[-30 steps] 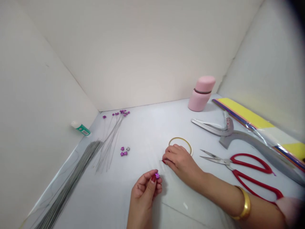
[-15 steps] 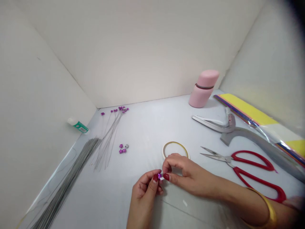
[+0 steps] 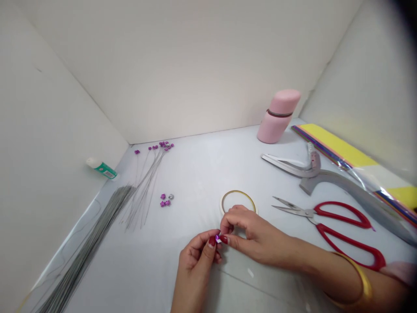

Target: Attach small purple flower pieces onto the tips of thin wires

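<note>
Between the thumb and finger of my left hand [image 3: 199, 261] is a small shiny purple piece [image 3: 217, 238] with a bit of white at its right side. My right hand [image 3: 247, 232] pinches at that white bit, its fingertips close against the left ones. Just behind my right hand lies a roll of narrow tape [image 3: 222, 201], partly covered by the fingers. Several small purple stars [image 3: 163, 197] and a silver one [image 3: 171, 197] rest on the table to the left. A thin wire [image 3: 241, 280] runs across the surface below my hands.
Red-handled scissors [image 3: 306, 213] lie open at right, beside grey strips [image 3: 325, 178] and packaged coloured sheets [image 3: 345, 150]. A pink bottle [image 3: 275, 117] stands behind. At left are a wire bundle [image 3: 94, 239], wires with purple tips [image 3: 153, 169] and a green-white tube [image 3: 103, 168].
My right fingertips have come slightly nearer the purple piece, and less of the white bit shows. The whole view has shifted a little.
</note>
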Demonstrator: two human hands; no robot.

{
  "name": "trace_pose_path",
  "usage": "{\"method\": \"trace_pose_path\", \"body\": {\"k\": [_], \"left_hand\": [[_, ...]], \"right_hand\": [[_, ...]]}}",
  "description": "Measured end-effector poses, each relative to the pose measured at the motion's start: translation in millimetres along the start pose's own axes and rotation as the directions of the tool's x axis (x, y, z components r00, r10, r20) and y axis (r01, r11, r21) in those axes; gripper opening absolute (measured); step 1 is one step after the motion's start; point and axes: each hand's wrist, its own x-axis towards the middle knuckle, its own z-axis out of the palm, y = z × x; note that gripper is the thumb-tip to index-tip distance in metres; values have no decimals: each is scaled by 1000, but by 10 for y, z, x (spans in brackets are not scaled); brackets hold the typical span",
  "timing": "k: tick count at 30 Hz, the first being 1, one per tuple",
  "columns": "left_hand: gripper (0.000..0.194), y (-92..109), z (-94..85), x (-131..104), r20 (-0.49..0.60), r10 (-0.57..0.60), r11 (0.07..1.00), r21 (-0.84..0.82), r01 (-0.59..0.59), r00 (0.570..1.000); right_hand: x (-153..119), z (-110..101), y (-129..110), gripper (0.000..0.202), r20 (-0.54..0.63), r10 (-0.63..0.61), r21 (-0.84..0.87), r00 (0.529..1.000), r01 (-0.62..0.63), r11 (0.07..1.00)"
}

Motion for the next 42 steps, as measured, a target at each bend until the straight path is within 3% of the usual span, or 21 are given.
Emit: {"method": "trace_pose_path", "body": {"k": [42], "left_hand": [[22, -24, -23, 11, 40, 2, 998, 63, -5, 999]], "right_hand": [[0, 24, 16, 7, -15, 10, -14, 1000, -10, 1000]]}}
